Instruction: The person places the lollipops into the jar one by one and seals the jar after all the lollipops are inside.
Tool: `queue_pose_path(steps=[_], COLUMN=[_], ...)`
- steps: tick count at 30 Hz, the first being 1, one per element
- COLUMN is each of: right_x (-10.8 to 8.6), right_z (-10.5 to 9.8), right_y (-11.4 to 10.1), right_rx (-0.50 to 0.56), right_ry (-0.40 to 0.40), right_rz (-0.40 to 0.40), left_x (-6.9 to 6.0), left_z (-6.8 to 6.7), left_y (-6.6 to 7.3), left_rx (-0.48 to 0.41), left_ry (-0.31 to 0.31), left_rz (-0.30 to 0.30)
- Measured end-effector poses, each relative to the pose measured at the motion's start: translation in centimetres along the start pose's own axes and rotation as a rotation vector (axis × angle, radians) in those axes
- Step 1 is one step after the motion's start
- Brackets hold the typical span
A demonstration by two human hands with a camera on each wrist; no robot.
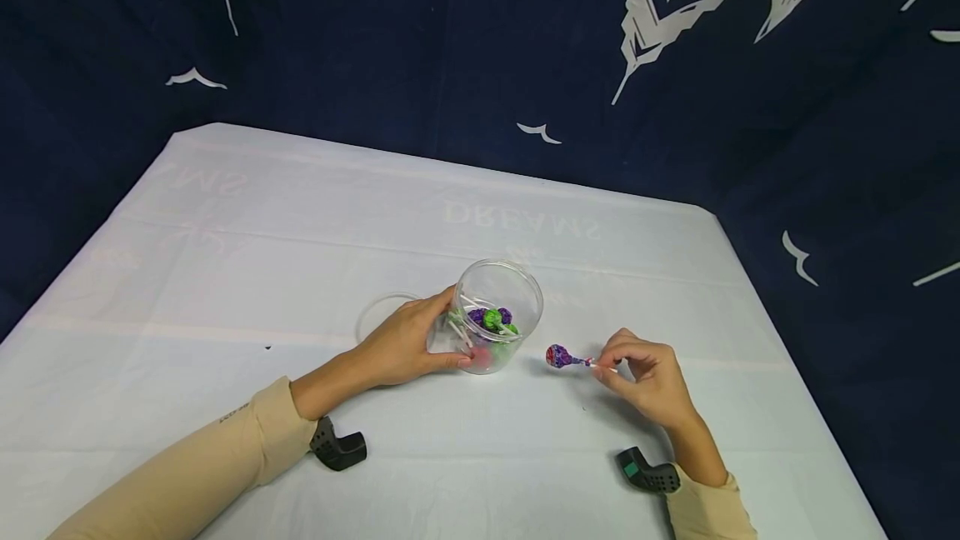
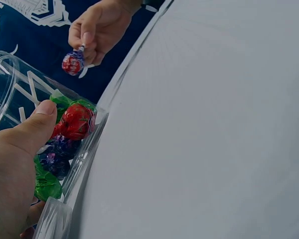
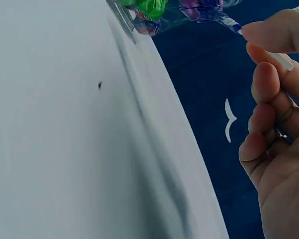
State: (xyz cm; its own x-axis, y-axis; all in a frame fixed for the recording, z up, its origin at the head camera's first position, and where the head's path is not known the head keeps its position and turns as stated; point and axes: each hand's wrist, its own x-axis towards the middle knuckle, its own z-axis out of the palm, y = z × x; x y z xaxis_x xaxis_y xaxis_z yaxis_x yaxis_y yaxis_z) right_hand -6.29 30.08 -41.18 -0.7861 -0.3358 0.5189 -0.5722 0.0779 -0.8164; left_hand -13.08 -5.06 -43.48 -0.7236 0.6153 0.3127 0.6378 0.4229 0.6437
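Observation:
My left hand [image 1: 405, 346] grips a clear round plastic tub [image 1: 519, 338] by its side, with the thumb along the near wall. Inside lie several wrapped lollipops [image 1: 492, 320] in green, purple and red, their white sticks leaning toward the rim. In the left wrist view a red-wrapped lollipop [image 2: 77, 122] shows through the wall beside the thumb. To the right of the tub, my right hand [image 1: 648, 373] pinches one purple-and-red lollipop [image 1: 558, 356] by its white stick, between thumb and forefinger. Its wrapped head points at the tub, apart from it.
Behind the left hand a clear round lid [image 1: 369, 307] lies on the white-covered table [image 1: 300, 273], partly hidden. A small dark speck [image 1: 267, 347] is on the cloth at the left. Dark blue fabric with white prints [image 1: 487, 40] hangs beyond the table's far edge.

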Motion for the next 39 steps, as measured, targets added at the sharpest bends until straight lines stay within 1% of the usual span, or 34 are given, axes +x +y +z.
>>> queue_pose_path(steps=[8, 14, 22, 28, 34, 39], right_x=[1.2, 2.0, 2.9, 4.0, 5.3, 6.3], right_z=[0.5, 0.4, 0.2, 0.0, 0.5, 1.0], right_y=[-0.9, -1.4, -2.1, -2.4, -2.8, -3.1], right_rx=[0.069, 0.089, 0.074, 0.062, 0.054, 0.059], right_ry=[0.026, 0.04, 0.061, 0.079, 0.117, 0.127], right_rz=[-0.09, -0.131, -0.169, -0.205, -0.241, -0.248], left_x=[-0.1, -0.2, -0.2, -0.3, -0.2, -0.1], left_z=[-0.1, -0.2, -0.2, -0.1, -0.1, -0.1], left_y=[0.0, -0.2, -0.2, -0.4, -0.3, -0.1], left_rx=[-0.001, -0.005, -0.01, -0.023, -0.013, -0.003], left_ry=[-0.006, 0.001, 0.003, 0.005, -0.005, -0.011], left_rz=[-0.018, -0.01, -0.009, -0.004, -0.012, -0.015])
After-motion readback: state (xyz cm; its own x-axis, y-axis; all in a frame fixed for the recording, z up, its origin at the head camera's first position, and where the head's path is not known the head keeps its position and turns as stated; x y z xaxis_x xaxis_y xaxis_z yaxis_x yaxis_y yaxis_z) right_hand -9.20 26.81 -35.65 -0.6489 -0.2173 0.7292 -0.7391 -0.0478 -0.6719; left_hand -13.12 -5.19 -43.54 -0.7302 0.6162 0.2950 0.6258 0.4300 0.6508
